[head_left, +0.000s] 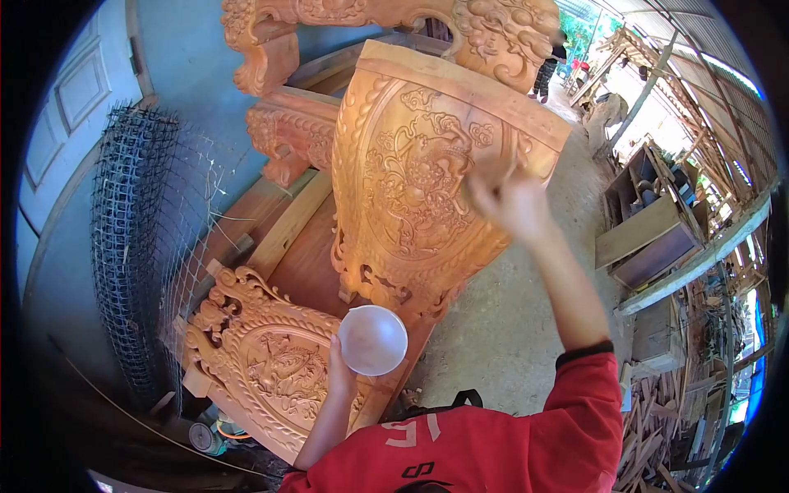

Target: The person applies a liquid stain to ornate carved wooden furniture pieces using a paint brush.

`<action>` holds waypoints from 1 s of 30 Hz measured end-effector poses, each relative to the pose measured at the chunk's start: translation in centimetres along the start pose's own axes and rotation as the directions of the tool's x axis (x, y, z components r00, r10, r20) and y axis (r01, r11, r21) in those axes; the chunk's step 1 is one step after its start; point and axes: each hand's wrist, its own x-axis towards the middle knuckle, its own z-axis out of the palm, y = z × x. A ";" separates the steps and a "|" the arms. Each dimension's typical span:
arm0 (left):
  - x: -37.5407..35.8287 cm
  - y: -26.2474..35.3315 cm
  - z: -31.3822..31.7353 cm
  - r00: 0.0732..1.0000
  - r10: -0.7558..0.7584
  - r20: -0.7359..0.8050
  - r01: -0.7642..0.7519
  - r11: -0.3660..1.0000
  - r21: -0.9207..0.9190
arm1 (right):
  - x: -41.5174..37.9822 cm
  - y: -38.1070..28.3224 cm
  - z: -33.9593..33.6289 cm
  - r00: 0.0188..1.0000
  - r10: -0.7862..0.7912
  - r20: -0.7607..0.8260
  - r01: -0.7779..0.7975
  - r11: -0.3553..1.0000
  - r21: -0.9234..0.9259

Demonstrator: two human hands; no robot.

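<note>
A large carved wooden panel (411,172) with dragon-like relief stands tilted in the centre. Over its right side is my right hand (509,197), blurred by motion; whether its fingers hold anything cannot be made out. My left hand (342,370) grips a round white bowl (373,340) by its left rim, near the panel's lower edge. Below and left of the bowl lies a second carved panel (288,370) with an oval relief.
More carved furniture (288,135) stands behind the panel. Rolled dark mesh (131,246) leans at the left wall. A wooden cabinet (649,234) and scrap wood (657,435) are at the right. A person (546,72) stands at the far back.
</note>
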 end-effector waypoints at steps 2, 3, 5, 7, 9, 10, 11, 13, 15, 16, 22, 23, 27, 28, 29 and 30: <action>-0.3 0.1 0.4 1.000 0.012 0.001 -0.012 0.999 0.032 | 3.2 2.3 -1.7 0.991 0.085 -0.101 -0.093 0.992 -0.082; -0.3 -0.1 0.4 1.000 0.013 0.001 -0.013 0.999 0.033 | 4.6 2.7 -3.0 0.985 0.128 -0.112 -0.146 0.975 -0.170; -0.1 -0.9 0.3 0.999 0.014 0.035 -0.013 1.000 -0.005 | 6.5 2.5 -4.5 0.977 -0.009 -0.211 -0.014 0.994 -0.106; 0.1 -1.7 0.0 0.998 0.025 0.056 -0.027 0.998 0.049 | 6.3 3.9 -3.8 0.962 -0.120 -0.245 0.134 0.990 0.045; 0.2 -2.1 -0.5 0.996 0.037 0.083 -0.046 0.994 0.101 | 4.3 3.2 -2.5 0.959 -0.204 -0.195 0.188 0.977 -0.098; 0.3 -2.2 -0.7 0.996 0.025 0.088 -0.036 0.991 0.127 | 3.1 2.4 -1.9 0.950 -0.283 -0.134 0.247 0.939 -0.238; 0.4 -2.3 -0.7 0.996 0.014 0.092 -0.028 0.988 0.149 | 1.6 1.0 -1.2 0.945 -0.324 -0.050 0.306 0.926 -0.222; 0.4 -1.6 -0.5 0.997 0.015 0.077 -0.022 0.996 0.091 | -2.1 -1.7 1.1 0.914 -0.394 0.093 0.405 0.897 -0.179; 0.4 -1.1 -0.6 0.998 0.009 0.058 -0.011 0.999 0.040 | -3.7 -3.3 1.7 0.894 -0.421 0.153 0.443 0.884 -0.152; 0.5 -1.0 -0.7 0.999 0.003 0.032 -0.003 1.000 0.009 | -4.1 -3.7 1.8 0.895 -0.353 0.273 0.366 0.930 0.004; 0.6 -0.9 -0.6 0.999 0.019 -0.027 -0.018 0.999 0.028 | 3.5 -1.6 0.0 0.998 -0.052 -0.032 0.054 0.997 0.063; 0.6 -1.2 -0.6 0.999 0.003 -0.046 -0.001 0.999 0.044 | 4.8 -0.6 -0.6 0.995 -0.017 -0.100 0.015 1.000 -0.013; 0.1 -1.4 -0.2 0.999 0.020 0.026 -0.022 0.998 0.052 | 6.8 1.7 -0.2 0.873 -0.318 -0.370 0.195 0.923 -0.333; 0.0 -1.5 -0.4 0.999 0.020 0.033 -0.021 0.998 0.051 | 5.9 1.5 0.5 0.871 -0.320 -0.372 0.195 0.921 -0.337; 0.0 -1.5 -0.5 0.999 0.020 0.040 -0.022 0.998 0.050 | 4.3 0.9 1.8 0.911 -0.334 -0.242 0.240 0.906 -0.349; -0.1 -1.2 -0.5 0.999 0.027 0.042 -0.029 0.998 0.047 | 2.9 0.0 2.7 0.932 -0.345 -0.109 0.288 0.889 -0.355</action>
